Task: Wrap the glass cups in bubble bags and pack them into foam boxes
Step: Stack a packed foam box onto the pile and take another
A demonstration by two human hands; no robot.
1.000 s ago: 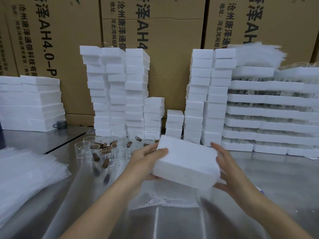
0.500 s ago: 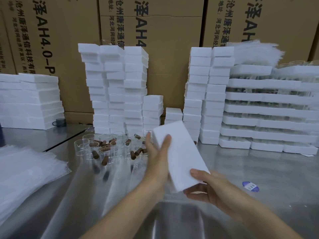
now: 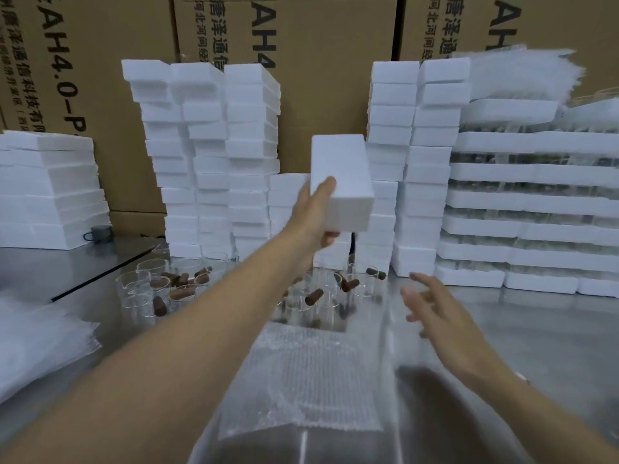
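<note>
My left hand (image 3: pixel 316 214) grips a closed white foam box (image 3: pixel 340 180), held up at arm's length in front of the short foam stack between the tall stacks. My right hand (image 3: pixel 435 313) hovers open and empty above the steel table, fingers spread. A group of clear glass cups (image 3: pixel 157 289) with brown corks stands on the table below the raised box. A bubble bag (image 3: pixel 301 373) lies flat on the table near me, between my arms.
Tall stacks of small foam boxes (image 3: pixel 201 155) line the back, more at the right (image 3: pixel 415 162). Wide foam trays (image 3: pixel 536 209) fill the far right, flat foam slabs (image 3: pixel 47 189) the left. A pile of bubble bags (image 3: pixel 37 346) lies at the left edge. Cardboard cartons (image 3: pixel 318 61) form the wall.
My right hand has let go of the foam box and dropped toward the table. My left hand alone has lifted the box up and away toward the back stacks.
</note>
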